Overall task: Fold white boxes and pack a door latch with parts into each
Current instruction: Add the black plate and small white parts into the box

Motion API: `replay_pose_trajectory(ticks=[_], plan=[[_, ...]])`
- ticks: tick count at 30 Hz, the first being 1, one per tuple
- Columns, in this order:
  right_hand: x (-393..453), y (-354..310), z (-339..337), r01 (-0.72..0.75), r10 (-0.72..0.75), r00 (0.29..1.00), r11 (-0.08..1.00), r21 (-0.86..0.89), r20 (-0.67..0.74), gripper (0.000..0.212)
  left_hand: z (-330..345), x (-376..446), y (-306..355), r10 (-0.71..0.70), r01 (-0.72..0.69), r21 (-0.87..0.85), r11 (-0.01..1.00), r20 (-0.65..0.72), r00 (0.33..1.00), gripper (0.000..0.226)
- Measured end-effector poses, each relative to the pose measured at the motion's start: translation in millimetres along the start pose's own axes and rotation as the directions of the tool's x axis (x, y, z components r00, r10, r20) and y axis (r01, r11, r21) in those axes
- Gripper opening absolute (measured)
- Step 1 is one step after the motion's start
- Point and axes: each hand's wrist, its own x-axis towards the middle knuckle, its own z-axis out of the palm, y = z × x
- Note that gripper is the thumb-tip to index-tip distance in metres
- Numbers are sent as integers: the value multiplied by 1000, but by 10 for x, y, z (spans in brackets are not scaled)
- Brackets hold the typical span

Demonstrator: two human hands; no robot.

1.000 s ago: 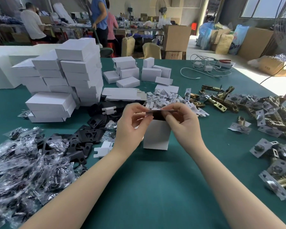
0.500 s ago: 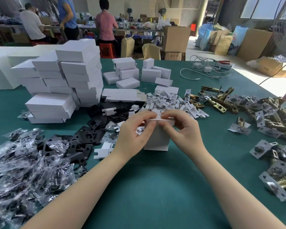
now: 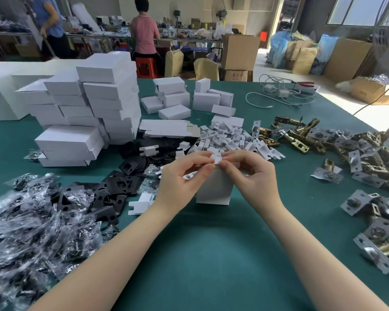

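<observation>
Left hand [image 3: 182, 176] and right hand [image 3: 252, 176] meeting over the top end of an upright white box [image 3: 213, 189], fingertips of both pinching its top flap [image 3: 216, 158] from either side, thumbs curled underneath. Box standing on end on the green table [image 3: 211, 254], centred between the two wrists. Just behind the hands, a heap of small white card inserts [image 3: 229, 140]; one more loose insert [image 3: 142, 204] lying flat beside the left wrist. Left of the box, black metal plates [image 3: 112, 191] scattered and overlapping, and farther left a big pile of clear bagged parts [image 3: 32, 221]. To the right, well apart from the box, brass door latches [image 3: 368, 158] with silver faceplates spread along the table edge. Behind the inserts, a flat bundle of unfolded boxes [image 3: 166, 130], then stacks of folded white boxes [image 3: 92, 113] at the left and a smaller cluster [image 3: 189, 97] mid-table. White cables [image 3: 279, 93] near the far right corner. In the background, two people [image 3: 144, 34] at other benches, brown cartons [image 3: 239, 52] on the floor.
</observation>
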Motion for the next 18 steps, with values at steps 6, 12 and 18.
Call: replay_pose_trajectory(ticks=[6,12,18], plan=[[9,6,-32,-33,33,999,999,8,0,20,13,-6,13,-3,3,0,1000,-13,1000,15],[-8,-13,-13,-80,81,996,996,29,-25,12,7,-1,6,13,-13,7,1000,-23,1000,14],[2,13,-28,-86,87,996,995,42,-24,20,-5,0,-15,25,-24,10,1000,-10,1000,15]])
